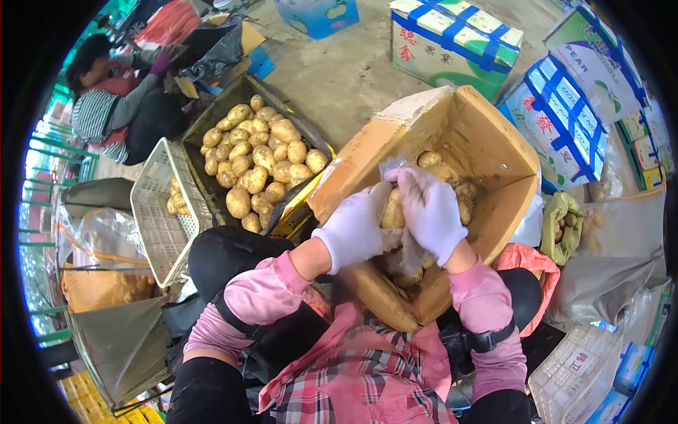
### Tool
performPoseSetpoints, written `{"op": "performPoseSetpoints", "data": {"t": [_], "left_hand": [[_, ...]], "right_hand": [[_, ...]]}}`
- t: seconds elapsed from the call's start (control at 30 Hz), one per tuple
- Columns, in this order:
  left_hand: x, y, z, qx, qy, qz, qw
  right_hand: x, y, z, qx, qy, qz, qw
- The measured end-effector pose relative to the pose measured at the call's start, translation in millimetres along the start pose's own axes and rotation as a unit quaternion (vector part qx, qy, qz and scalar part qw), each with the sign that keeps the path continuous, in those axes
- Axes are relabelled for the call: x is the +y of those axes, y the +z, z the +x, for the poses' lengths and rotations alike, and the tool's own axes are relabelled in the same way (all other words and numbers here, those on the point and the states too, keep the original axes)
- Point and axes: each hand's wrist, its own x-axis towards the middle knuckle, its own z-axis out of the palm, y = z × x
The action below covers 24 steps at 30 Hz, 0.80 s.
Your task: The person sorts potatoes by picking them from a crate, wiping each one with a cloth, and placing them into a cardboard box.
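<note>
My left hand [357, 227], in a white glove with dirty fingertips, is closed against the left side of a potato [393, 210]. My right hand [429, 212], gloved the same way, closes on that potato from the other side. Some thin, see-through greyish material shows around the fingers, and I cannot make out what it is. Both hands are over an open cardboard box [498, 138] tilted towards me between my knees. Loose potatoes [443, 172] lie inside it, partly hidden behind my hands.
At the left stands a dark crate [196, 152] heaped with potatoes, beside a white plastic basket [157, 191] holding a few. Another person [116, 106] crouches at upper left. Taped fruit cartons [452, 42] stand at the back and right. A green sack [561, 233] sits on the right.
</note>
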Motion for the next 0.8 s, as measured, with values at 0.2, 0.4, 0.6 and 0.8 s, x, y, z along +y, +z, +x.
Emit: {"op": "performPoseSetpoints", "data": {"t": [0.2, 0.4, 0.6, 0.8], "left_hand": [[4.8, -0.5, -1.7, -0.028, 0.178, -0.142, 0.973], [-3.1, -3.2, 7.5, 0.01, 0.065, -0.457, 0.887], [-10.2, 0.9, 20.6, 0.077, 0.141, -0.447, 0.88], [10.2, 0.3, 12.9, 0.138, 0.071, -0.36, 0.92]], "right_hand": [[37.3, -37.0, 3.3, -0.082, 0.218, 0.364, 0.902], [-6.2, -33.9, -8.8, 0.049, -0.017, 0.168, 0.984], [-7.2, -28.4, -9.8, 0.009, 0.011, 0.354, 0.935], [-3.1, -19.3, -11.4, 0.029, 0.03, 0.455, 0.89]]}}
